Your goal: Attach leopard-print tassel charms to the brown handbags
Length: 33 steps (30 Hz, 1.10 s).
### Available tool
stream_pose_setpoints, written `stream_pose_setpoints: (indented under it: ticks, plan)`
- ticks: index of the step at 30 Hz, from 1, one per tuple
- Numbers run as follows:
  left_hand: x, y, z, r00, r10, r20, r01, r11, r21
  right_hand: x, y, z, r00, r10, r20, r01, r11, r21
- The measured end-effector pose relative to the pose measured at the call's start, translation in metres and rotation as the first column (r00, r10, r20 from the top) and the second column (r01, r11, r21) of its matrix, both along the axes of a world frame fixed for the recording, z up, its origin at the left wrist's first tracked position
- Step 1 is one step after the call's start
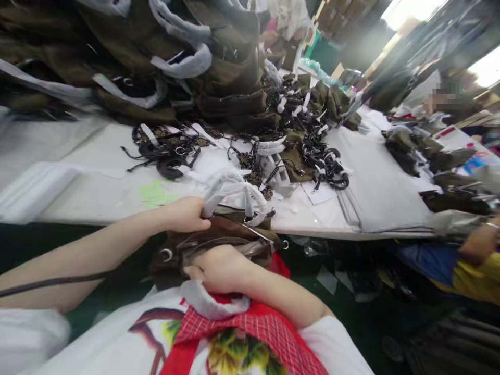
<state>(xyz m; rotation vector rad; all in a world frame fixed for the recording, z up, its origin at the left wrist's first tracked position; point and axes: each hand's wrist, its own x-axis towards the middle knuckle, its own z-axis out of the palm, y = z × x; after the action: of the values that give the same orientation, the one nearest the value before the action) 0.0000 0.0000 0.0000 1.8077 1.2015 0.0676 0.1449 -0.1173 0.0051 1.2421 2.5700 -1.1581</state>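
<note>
An olive-brown handbag (175,247) is held at the table's front edge, against my body. Its zipped top is open, and both handles are wrapped in white; the far handle (255,195) stands up, the near one (214,304) hangs toward me. My left hand (189,214) is closed on the bag's far rim, by the base of the far handle. At the near side of the opening, my right hand (222,268) is curled over the bag's edge, its fingertips partly hidden. A dark strap (54,282) runs past my left forearm.
Piled olive bags (230,73) with wrapped handles fill the table's (97,198) back left. Black coiled straps and chains (170,151) lie before them, more straps (328,166) to the right. A pale green paper (156,192) is near my left hand. Another person's arm (480,242) shows at right.
</note>
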Motion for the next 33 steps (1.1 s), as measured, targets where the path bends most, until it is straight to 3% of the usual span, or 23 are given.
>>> stream_pose_setpoints:
  ticks: [3, 7, 10, 13, 15, 17, 19, 21, 23, 25, 28, 31, 33]
  plan:
    - [0.0, -0.009, -0.007, 0.993, 0.073, 0.087, -0.065, 0.993, -0.097, 0.002, 0.005, -0.017, 0.938, -0.313, -0.151, 0.311, 0.95, -0.037]
    - [-0.001, -0.017, -0.012, 0.978, 0.145, 0.148, -0.117, 0.976, -0.184, 0.003, 0.01, -0.032, 0.801, -0.551, -0.235, 0.542, 0.833, -0.11]
    - [-0.014, -0.018, -0.005, 0.995, 0.07, 0.076, -0.067, 0.997, -0.039, 0.003, 0.012, -0.036, 0.834, -0.511, -0.209, 0.502, 0.859, -0.095]
    - [-0.028, -0.018, 0.005, 0.977, -0.119, -0.178, 0.142, 0.982, 0.122, 0.001, 0.012, -0.035, 0.898, -0.401, -0.181, 0.403, 0.915, -0.032]
    - [-0.031, -0.02, 0.007, 0.949, -0.15, -0.277, 0.196, 0.969, 0.147, -0.001, 0.011, -0.032, 0.94, -0.304, -0.155, 0.309, 0.951, 0.005]
    - [-0.027, -0.026, 0.003, 0.97, -0.082, -0.231, 0.122, 0.979, 0.162, -0.002, 0.009, -0.03, 0.979, -0.186, -0.085, 0.187, 0.982, 0.008]
    - [-0.021, -0.032, -0.005, 0.998, 0.029, -0.056, -0.023, 0.994, 0.104, -0.003, 0.008, -0.031, 0.991, -0.117, -0.062, 0.116, 0.993, -0.022]
    - [-0.018, -0.04, -0.013, 0.975, 0.148, 0.168, -0.142, 0.989, -0.049, -0.002, 0.007, -0.035, 0.969, -0.209, -0.13, 0.2, 0.977, -0.078]
    - [-0.016, -0.046, -0.017, 0.917, 0.229, 0.328, -0.171, 0.965, -0.197, 0.001, 0.007, -0.041, 0.882, -0.434, -0.183, 0.396, 0.894, -0.212]
    - [-0.016, -0.051, -0.016, 0.879, 0.238, 0.412, -0.14, 0.957, -0.253, 0.002, 0.007, -0.045, 0.763, -0.629, -0.146, 0.523, 0.734, -0.433]
    - [-0.013, -0.056, -0.009, 0.873, 0.179, 0.453, -0.096, 0.975, -0.2, 0.002, 0.007, -0.043, 0.633, -0.765, -0.121, 0.481, 0.51, -0.713]
    - [-0.009, -0.056, -0.002, 0.876, 0.122, 0.466, -0.064, 0.988, -0.139, -0.001, 0.009, -0.036, 0.526, -0.844, -0.105, 0.478, 0.395, -0.784]
    - [-0.007, -0.053, 0.0, 0.876, 0.102, 0.472, -0.041, 0.99, -0.138, -0.003, 0.011, -0.035, 0.501, -0.86, -0.096, 0.496, 0.376, -0.783]
